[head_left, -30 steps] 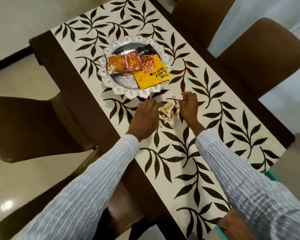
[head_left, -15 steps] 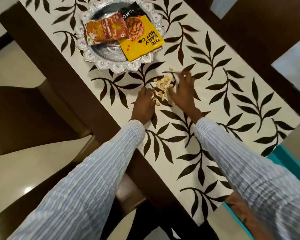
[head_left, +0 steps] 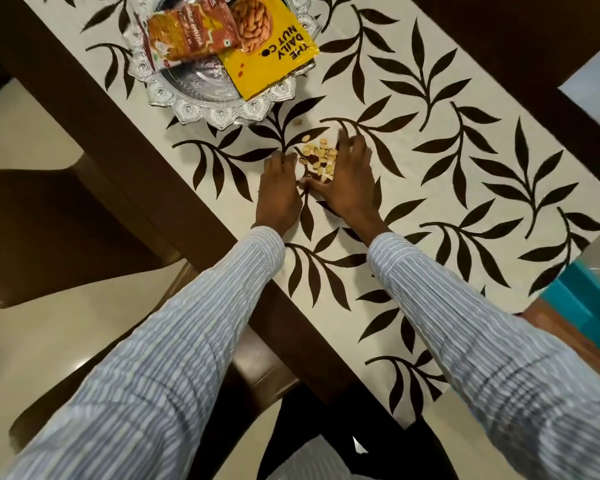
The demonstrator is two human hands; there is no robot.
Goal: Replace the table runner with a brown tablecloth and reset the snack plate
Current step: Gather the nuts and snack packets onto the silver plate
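Observation:
A cream table runner with dark leaf print covers the dark wooden table. On it, at the top, stands a silver scalloped snack plate holding a yellow almond packet and an orange snack packet. Below the plate lies a small heap of pale nut shells. My left hand lies flat on the runner left of the heap. My right hand cups the heap from the right, fingers spread. One stray shell lies near the plate. No brown tablecloth is in view.
Brown padded chairs stand at the table's left side, and another chair back at the top right. A teal object shows at the right edge. The floor is glossy beige tile.
The camera has moved closer and lower over the table. Both hands have pushed inward, gathering the scattered shells into a tighter heap between them.

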